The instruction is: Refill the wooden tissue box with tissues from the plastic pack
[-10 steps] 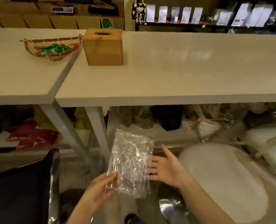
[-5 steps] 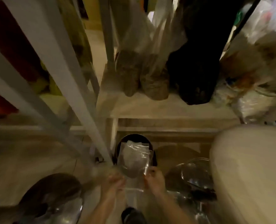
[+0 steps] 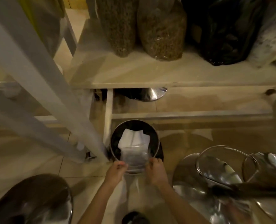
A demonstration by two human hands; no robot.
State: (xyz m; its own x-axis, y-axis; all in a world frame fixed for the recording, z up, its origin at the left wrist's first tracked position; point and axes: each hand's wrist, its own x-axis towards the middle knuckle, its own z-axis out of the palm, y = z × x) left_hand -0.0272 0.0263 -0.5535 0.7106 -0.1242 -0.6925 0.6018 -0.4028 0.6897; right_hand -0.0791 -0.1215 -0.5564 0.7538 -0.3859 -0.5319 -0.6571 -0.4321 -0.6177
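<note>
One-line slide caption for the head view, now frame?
Both hands, left and right, hold the clear plastic pack over a round bin on the floor.

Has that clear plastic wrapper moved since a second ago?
Yes. The plastic wrapper, held by both hands, went down from below the tabletop to the round bin on the floor.

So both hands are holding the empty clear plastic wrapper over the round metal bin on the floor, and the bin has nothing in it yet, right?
Not quite. The head view shows the left hand and right hand pinching the clear plastic wrapper over the round metal bin on the floor, but the bin is not empty: white paper already lies inside it on a dark liner.
</note>
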